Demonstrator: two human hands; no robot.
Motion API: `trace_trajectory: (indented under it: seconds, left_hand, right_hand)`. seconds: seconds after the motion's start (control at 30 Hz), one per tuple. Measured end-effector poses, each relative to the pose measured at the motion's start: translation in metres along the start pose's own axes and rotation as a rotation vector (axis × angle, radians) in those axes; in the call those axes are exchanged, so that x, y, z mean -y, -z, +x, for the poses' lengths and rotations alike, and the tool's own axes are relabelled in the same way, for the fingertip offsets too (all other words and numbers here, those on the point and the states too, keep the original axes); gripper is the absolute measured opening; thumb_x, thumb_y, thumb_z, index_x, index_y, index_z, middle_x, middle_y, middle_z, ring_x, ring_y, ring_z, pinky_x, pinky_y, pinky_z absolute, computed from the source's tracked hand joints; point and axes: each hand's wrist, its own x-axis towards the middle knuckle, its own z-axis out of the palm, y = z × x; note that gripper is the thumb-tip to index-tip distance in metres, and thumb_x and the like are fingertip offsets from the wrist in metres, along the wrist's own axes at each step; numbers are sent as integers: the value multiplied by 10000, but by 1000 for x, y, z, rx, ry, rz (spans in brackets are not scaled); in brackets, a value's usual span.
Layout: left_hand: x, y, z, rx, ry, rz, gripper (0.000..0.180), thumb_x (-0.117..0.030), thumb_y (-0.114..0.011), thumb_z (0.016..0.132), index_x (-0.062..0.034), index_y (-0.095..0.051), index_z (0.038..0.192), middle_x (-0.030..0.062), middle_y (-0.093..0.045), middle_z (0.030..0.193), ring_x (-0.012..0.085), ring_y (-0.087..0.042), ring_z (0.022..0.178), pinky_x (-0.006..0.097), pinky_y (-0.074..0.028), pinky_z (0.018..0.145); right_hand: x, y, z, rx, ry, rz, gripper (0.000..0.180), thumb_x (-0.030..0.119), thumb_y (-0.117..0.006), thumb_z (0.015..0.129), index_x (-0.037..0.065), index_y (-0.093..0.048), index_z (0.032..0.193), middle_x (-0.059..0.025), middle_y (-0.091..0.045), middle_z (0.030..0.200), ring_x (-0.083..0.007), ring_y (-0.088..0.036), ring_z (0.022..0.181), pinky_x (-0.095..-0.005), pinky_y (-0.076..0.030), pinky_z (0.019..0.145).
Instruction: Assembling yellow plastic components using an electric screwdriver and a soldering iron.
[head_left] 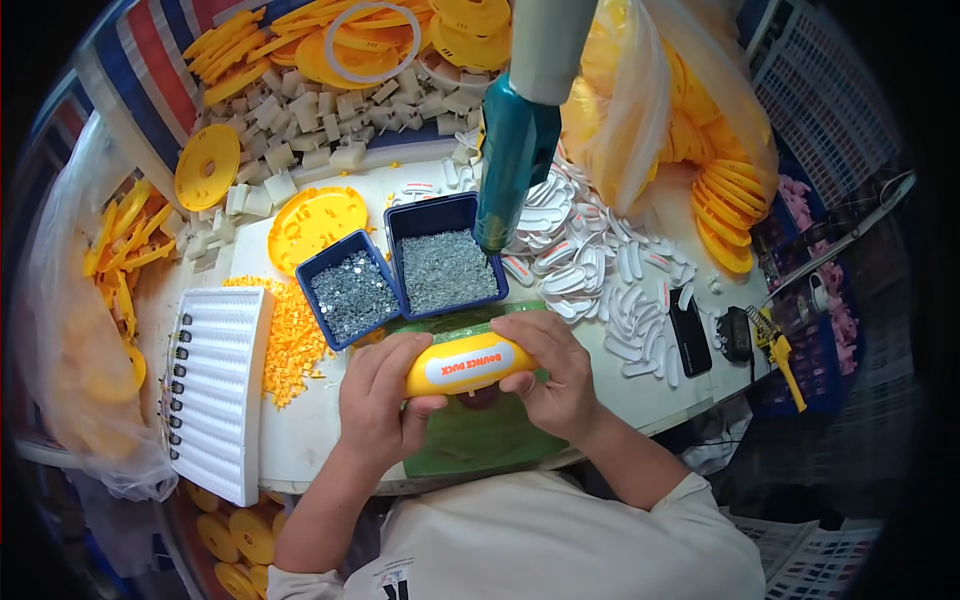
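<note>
The left hand (382, 408) and right hand (552, 378) together clasp a curved yellow plastic housing (470, 381) by its ends; its white oval label (480, 364) bears orange-red capitals. Beyond the grip, to the right, lie loose white plastic inserts (588, 292) (several similarly lettered).

From where I stand, I see a smooth, rounded yellow piece (470, 364), long and curved at both ends. A white oval panel (448, 371) with orange-red lettering runs along its outward face. It lies crosswise, its right end slightly higher in view, pinched at both ends by the fingers of the left hand (385, 390) and right hand (552, 375), above the desk's green mat (490, 440).
</note>
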Motion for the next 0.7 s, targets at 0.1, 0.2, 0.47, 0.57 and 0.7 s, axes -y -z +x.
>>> trace_trajectory:
  seconds: [0.1, 0.2, 0.47, 0.57, 0.7]
  left_hand:
    - [-2, -1, 0, -27, 1, 23, 484, -342, -714, 948, -18, -639, 1301, 186, -690, 1221, 354, -688, 1063, 432, -555, 917]
    - [-3, 2, -10, -18, -199, 158, 405, -264, -676, 974, -17, -623, 1292, 228, -676, 1203, 388, -712, 1029, 442, -600, 831]
    - [-33, 15, -75, 223, -413, 108, 169, -150, -725, 906, -165, -722, 1074, 11, -740, 1104, 219, -729, 1031, 442, -556, 994]
    - [-34, 6, -99, 251, -363, 72, 166, -147, -717, 913, -173, -727, 1077, -2, -736, 1125, 199, -719, 1057, 451, -518, 1056]
    - [-33, 1, -101, 246, -341, 51, 186, -147, -722, 911, -177, -728, 1094, -14, -727, 1162, 189, -706, 1097, 459, -504, 1068]
  right_hand:
    - [1, 0, -2, -32, 27, -45, 564, 483, -668, 970, 21, -666, 1294, -161, -655, 1218, -335, -667, 1076, -416, -547, 916]
    - [1, 1, -9, 41, 201, -263, 522, 468, -656, 977, 41, -676, 1277, -159, -647, 1228, -322, -675, 1037, -434, -560, 879]
    - [-4, 39, -49, 63, 18, 52, 668, 614, -579, 948, -17, -719, 1117, -147, -729, 930, -342, -708, 835, -443, -557, 778]
    - [-13, 41, -43, 216, -118, -8, 557, 513, -654, 921, 10, -740, 1143, -176, -714, 1073, -371, -673, 1057, -502, -521, 940]
    - [-8, 23, -36, 542, -144, -72, 440, 416, -711, 891, 68, -756, 1156, -204, -617, 1330, -418, -505, 1331, -525, -420, 1105]
